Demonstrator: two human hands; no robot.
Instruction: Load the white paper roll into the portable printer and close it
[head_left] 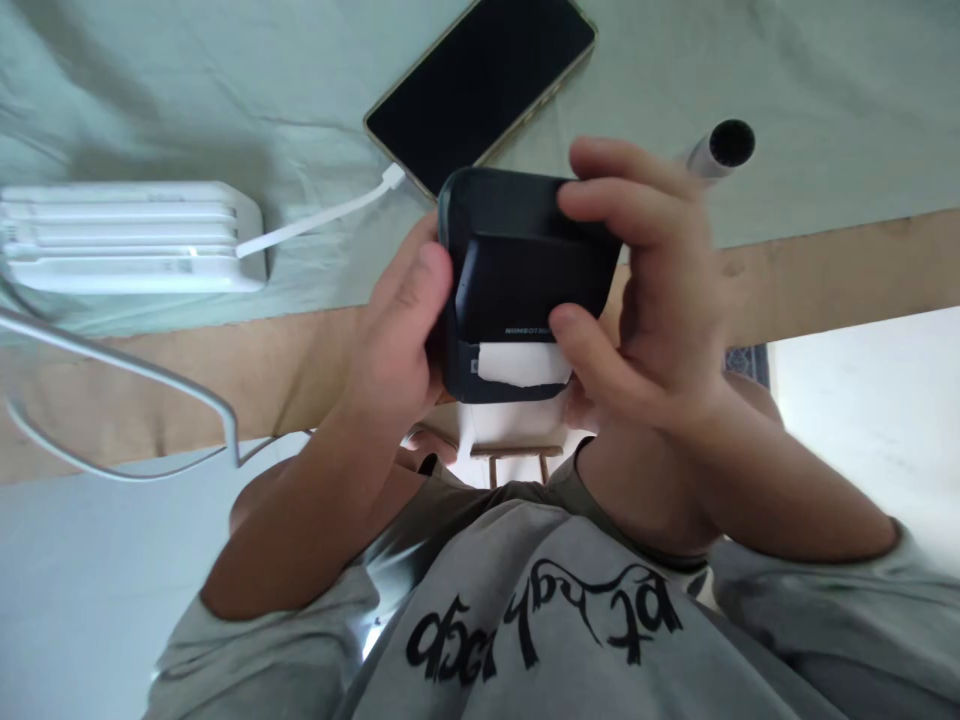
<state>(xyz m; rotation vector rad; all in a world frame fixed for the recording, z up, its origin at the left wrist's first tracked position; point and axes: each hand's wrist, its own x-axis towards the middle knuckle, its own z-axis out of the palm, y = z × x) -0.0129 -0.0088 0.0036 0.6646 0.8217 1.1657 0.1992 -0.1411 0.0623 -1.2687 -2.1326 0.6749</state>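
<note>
closest to the camera, a grey printed shirt filled the bottom of the view. a pale green cloth, wrinkled, spread up to a bare wooden edge. the right hand, slightly blurred, gripped a black device from its right side, thumb pressed on the face and two fingers bent over the far corner. the left hand clasped the left side, thumb along the edge; how its fingers sat underneath i could not tell. the device was held up between both hands, over the wooden edge in this view, and covered the near corner of a dark-screened phone lying on the cloth. at the left sat a white block with ridged layers. a looping pale cord crossed the wooden edge near it. a short white cable ran from the block to the phone's end. a light cylinder with a dark end was beyond the right hand. a strip of white paper showed at the device's near end, beside small lettering.
</note>
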